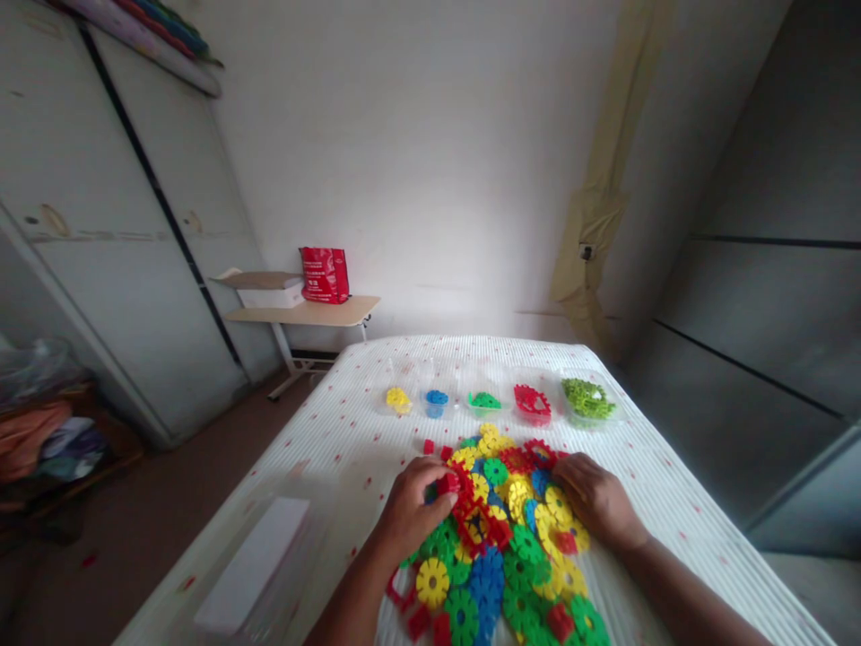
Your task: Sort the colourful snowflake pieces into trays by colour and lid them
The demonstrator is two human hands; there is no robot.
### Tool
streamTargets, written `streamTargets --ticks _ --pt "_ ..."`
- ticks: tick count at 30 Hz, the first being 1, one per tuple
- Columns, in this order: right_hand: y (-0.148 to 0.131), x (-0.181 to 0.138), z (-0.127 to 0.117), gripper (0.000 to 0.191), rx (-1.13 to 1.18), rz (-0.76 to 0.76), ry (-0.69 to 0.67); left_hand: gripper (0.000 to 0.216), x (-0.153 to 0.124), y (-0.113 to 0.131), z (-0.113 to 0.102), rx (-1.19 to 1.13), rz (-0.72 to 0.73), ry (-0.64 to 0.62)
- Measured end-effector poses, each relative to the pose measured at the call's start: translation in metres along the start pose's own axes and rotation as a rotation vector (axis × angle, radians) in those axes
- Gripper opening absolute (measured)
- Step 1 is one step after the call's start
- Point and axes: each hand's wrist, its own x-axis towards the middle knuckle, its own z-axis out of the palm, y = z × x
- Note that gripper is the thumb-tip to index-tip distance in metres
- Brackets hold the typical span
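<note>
A heap of flat plastic gear-shaped pieces (501, 547) in red, yellow, green and blue lies on a white dotted bedsheet (350, 431). My left hand (412, 507) rests at the heap's left edge, fingers pinched on a red piece (447, 484). At the heap's right edge my right hand (595, 501) lies knuckles up, its fingers curled down onto yellow pieces (558, 511); what they grip, if anything, is hidden. Beyond the heap stands a row of clear tubs: yellow (399, 399), blue (436, 401), dark green (484, 402), red (533, 403) and light green (587, 397).
A white flat box (252, 565) lies at the bed's left edge. A small side table (302, 314) with a red bag (324, 274) and a cardboard box stands by the far wall. A wardrobe (100, 224) is left; clothes are piled on the floor at far left.
</note>
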Motion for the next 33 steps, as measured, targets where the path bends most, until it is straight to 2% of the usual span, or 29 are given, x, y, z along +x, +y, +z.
streamTargets --ticks 7,16,23,25,30,33 --pt "0.001 -0.001 0.000 0.025 -0.008 0.015 -0.039 0.022 0.002 -0.009 -0.002 0.038 -0.045 0.099" --pt "-0.005 0.002 -0.004 0.028 -0.004 0.026 -0.009 0.031 0.001 -0.006 -0.003 -0.106 -0.160 0.068" --pt "0.007 0.003 -0.001 0.023 0.000 0.091 0.027 0.037 0.001 -0.011 0.001 -0.127 -0.185 0.088" --pt "0.009 0.009 -0.002 0.028 0.013 0.079 -0.004 0.038 0.002 -0.010 0.002 -0.111 -0.196 0.116" --pt "0.004 0.033 -0.002 0.060 0.040 0.106 -0.183 0.039 0.002 -0.011 0.003 -0.135 -0.208 0.142" --pt "0.000 0.042 0.003 0.067 0.026 0.143 -0.287 0.038 0.002 -0.014 0.003 -0.126 -0.207 0.147"
